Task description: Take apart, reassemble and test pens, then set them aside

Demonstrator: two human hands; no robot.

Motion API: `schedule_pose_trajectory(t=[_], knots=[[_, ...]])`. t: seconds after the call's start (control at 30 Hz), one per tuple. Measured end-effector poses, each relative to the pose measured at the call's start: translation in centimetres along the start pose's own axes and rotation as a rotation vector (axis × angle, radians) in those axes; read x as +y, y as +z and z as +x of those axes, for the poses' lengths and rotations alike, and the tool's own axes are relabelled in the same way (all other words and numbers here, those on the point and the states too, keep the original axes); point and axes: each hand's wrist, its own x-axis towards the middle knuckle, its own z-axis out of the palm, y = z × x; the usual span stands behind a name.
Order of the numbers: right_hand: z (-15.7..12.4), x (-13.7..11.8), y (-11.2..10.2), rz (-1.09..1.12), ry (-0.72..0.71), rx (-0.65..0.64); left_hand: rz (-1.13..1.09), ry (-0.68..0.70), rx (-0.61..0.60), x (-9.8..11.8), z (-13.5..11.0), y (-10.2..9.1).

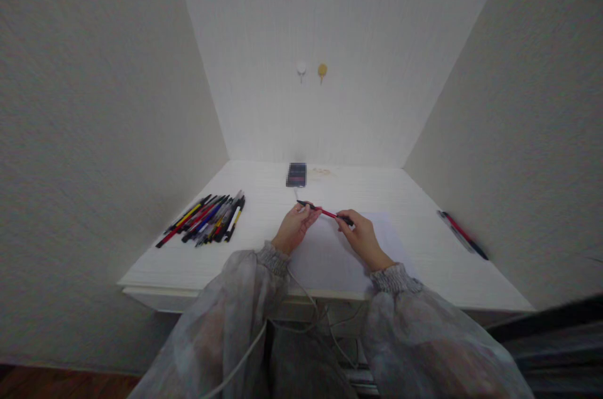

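A red pen with black ends (328,213) is held nearly level between both hands, above a white sheet of paper (325,264). My left hand (294,228) is closed around its left part, and a dark tip sticks out past the fingers. At the other end my right hand (360,235) pinches the black section. Whether that black section is a separate cap, I cannot tell.
Many mixed pens (207,220) lie in a pile on the left of the white desk (264,185). A few pens (464,235) lie by the right wall. A phone (296,174) with a white cable lies at the back. Two hooks (322,70) hang on the wall.
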Motion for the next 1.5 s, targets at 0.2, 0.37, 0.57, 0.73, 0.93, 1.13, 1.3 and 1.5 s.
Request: schedule_pose_trajectory(t=[0.2, 0.37, 0.57, 0.73, 0.93, 1.13, 1.3, 1.5], knots=[[-0.19, -0.01, 0.36, 0.138, 0.129, -0.082, -0.019, -0.014, 0.002, 0.02, -0.01, -0.06], [-0.14, -0.04, 0.38, 0.084, 0.101, -0.106, -0.022, -0.017, 0.036, 0.07, 0.03, -0.01], [-0.05, -0.1, 0.13, 0.096, 0.133, -0.141, 0.002, -0.024, -0.024, -0.09, -0.07, -0.1], [0.04, -0.45, 0.01, -0.036, 0.105, -0.169, 0.016, -0.031, -0.041, -0.1, -0.06, -0.21], [0.0, 0.31, 0.47, -0.025, 0.096, -0.068, 0.009, -0.012, 0.012, 0.05, -0.14, 0.13], [-0.02, 0.43, 0.34, -0.026, 0.086, -0.085, -0.012, -0.006, -0.032, -0.06, -0.15, 0.02], [-0.01, 0.1, 0.19, -0.105, 0.104, -0.195, 0.004, -0.04, -0.055, -0.1, -0.15, -0.16], [-0.1, 0.18, 0.36, -0.112, 0.102, -0.156, 0.001, -0.036, -0.008, -0.04, -0.13, 0.01]])
